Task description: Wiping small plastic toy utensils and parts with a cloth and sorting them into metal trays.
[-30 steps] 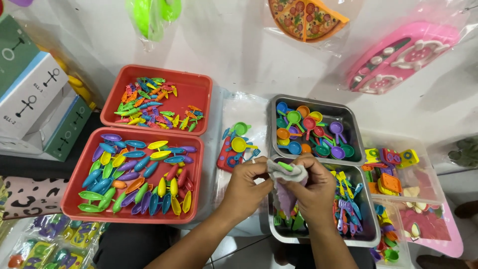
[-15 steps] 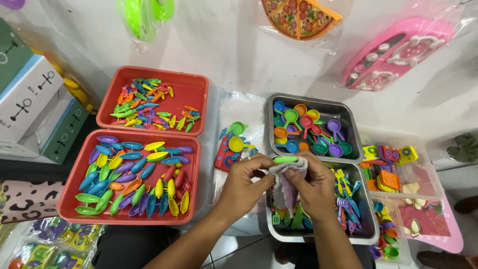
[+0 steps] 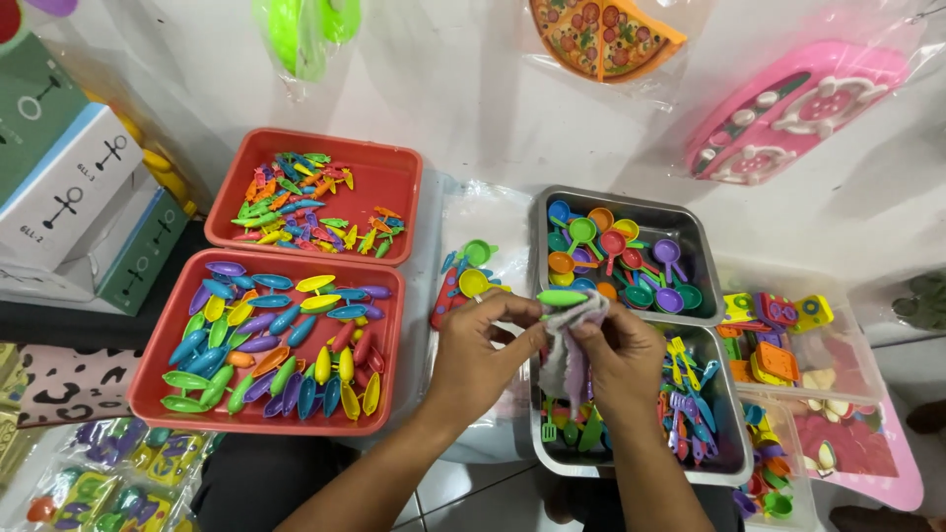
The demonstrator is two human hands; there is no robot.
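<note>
Head view, centre of the frame: the left hand [image 3: 481, 357] pinches a small green plastic toy piece [image 3: 563, 297] by its near end, fingers closed on it. The right hand [image 3: 618, 363] is closed around a pale grey cloth [image 3: 569, 340], which is pressed up against the green piece and hangs down over the lower steel tray [image 3: 730, 463] of mixed toy utensils. This looks like the wiping step, one piece being rubbed clean. Judging from here, the next move calls for a firm pinch while the cloth runs the length of the piece.

Just above the hands, the upper steel tray [image 3: 702, 246] holds coloured toy pans. At left, the near red tray [image 3: 146, 379] holds boat-shaped pieces, and the far red tray [image 3: 399, 197] holds smaller bits. Between the trays, a clear bag [image 3: 483, 222] lies under a few loose toys.
</note>
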